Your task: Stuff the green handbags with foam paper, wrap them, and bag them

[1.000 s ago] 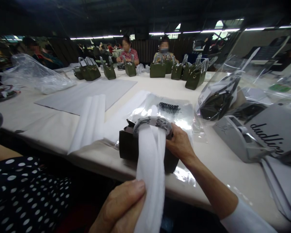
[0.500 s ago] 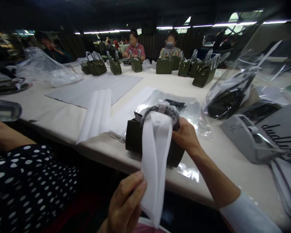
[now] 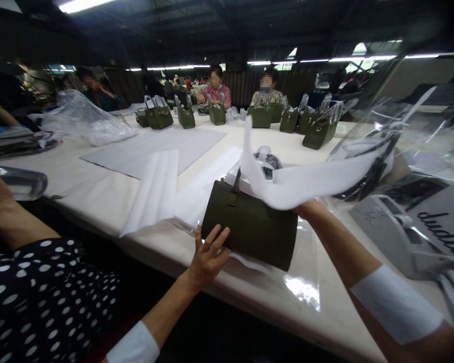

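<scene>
A dark green handbag point(image 3: 249, 224) lies tilted near the table's front edge. My left hand point(image 3: 209, 254) rests on its lower left side with the fingers spread. My right hand point(image 3: 310, 207) is at the bag's upper right, its fingers mostly hidden behind a white foam strip point(image 3: 306, 182). The strip sweeps across the top of the bag and out to the right. One bag handle point(image 3: 236, 187) stands up at the left, and the clear-wrapped part point(image 3: 267, 159) of a handle shows behind the strip.
White foam sheets point(image 3: 151, 186) and a grey sheet point(image 3: 151, 146) lie left of the bag. A grey tape dispenser point(image 3: 389, 227) and plastic-wrapped items are at the right. Several green bags point(image 3: 261, 117) line the far side, with people behind. A polka-dot sleeve point(image 3: 49, 292) is at the left.
My left hand has let go of the strip's lower end and moved onto the bag. The strip has swung up and right, uncovering the bag's front. The view has tilted up slightly.
</scene>
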Demonstrator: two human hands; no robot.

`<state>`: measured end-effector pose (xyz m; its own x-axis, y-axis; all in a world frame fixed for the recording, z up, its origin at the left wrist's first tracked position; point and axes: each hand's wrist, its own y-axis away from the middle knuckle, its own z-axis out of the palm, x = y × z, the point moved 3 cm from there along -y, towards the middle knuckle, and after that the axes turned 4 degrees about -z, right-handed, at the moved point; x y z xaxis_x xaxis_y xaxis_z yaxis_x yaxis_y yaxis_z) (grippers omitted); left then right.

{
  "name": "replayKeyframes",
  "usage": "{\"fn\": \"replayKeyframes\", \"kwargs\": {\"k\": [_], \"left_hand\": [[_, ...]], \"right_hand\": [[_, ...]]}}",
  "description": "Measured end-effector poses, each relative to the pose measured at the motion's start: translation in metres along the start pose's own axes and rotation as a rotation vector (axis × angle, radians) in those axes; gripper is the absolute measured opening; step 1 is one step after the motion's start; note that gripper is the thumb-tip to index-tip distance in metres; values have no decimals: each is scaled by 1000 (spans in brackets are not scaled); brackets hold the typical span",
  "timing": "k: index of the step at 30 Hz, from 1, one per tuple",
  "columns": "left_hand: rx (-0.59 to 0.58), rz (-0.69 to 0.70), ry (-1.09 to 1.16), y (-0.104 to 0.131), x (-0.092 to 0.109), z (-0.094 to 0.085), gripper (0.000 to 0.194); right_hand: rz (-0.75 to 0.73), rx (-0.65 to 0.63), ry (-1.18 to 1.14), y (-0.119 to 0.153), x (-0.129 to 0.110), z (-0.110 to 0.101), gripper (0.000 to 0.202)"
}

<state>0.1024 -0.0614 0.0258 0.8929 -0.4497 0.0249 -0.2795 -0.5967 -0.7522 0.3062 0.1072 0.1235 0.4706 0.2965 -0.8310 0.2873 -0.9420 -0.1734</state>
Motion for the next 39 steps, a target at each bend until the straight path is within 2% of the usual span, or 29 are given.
{"fn": "replayKeyframes", "kwargs": {"k": [3, 6, 9, 12, 15, 17, 18, 19, 20, 22, 24, 25, 27, 29, 31, 33, 34, 35, 37, 39], "left_hand": [[-82, 139, 142, -26, 27, -30, 14], [-72, 262, 307, -37, 60, -48, 14], [-76, 259, 409, -39, 78, -41, 18], [-150, 192, 448, -43, 81, -25, 14], [-143, 207, 490, -48, 79, -22, 16], [-142, 235, 499, -51, 76, -24, 17], [-144, 249, 498, -52, 75, -25, 17], [-150, 257, 495, -53, 73, -25, 17], [-156, 261, 495, -55, 71, -24, 15], [-159, 255, 511, -57, 68, -22, 10], [-155, 247, 556, -60, 66, -22, 7], [-155, 248, 584, -62, 65, -24, 7], [-241, 250, 670, -70, 62, -27, 11], [-385, 167, 770, -86, 51, -25, 13], [-454, -92, 783, -108, 28, -11, 12], [-472, -438, 676, -132, -2, 19, 19], [-565, -559, 638, -141, -14, 40, 26], [-708, -606, 653, -149, -21, 63, 33], [-885, -604, 708, -161, -28, 101, 38], [-1013, -561, 766, -164, -28, 125, 37]], "right_hand": [[202, -214, 60, -1, 10, -19, 38], [397, -420, 47, 24, 33, -30, 40], [478, -480, 17, 54, 62, -29, 42], [487, -412, 120, 67, 82, -31, 46], [414, -233, 307, 63, 72, -41, 47], [233, -91, 457, 63, 45, -44, 43], [99, -69, 511, 67, 27, -40, 41], [-57, -88, 545, 73, 9, -34, 40], [-199, -158, 537, 83, -7, -25, 44], [-391, -360, 454, 106, -28, -3, 67], [-455, -551, 382, 128, -33, 16, 84], [-458, -615, 361, 135, -31, 23, 85], [-430, -677, 336, 143, -21, 32, 76], [-409, -665, 314, 142, -12, 33, 74], [-409, -663, 297, 139, -8, 33, 74], [-404, -684, 287, 137, -8, 31, 72], [-395, -695, 283, 136, -8, 31, 72], [-381, -710, 280, 136, -9, 30, 71], [-357, -730, 264, 136, -9, 29, 71], [-342, -724, 239, 136, -9, 28, 71]]}}
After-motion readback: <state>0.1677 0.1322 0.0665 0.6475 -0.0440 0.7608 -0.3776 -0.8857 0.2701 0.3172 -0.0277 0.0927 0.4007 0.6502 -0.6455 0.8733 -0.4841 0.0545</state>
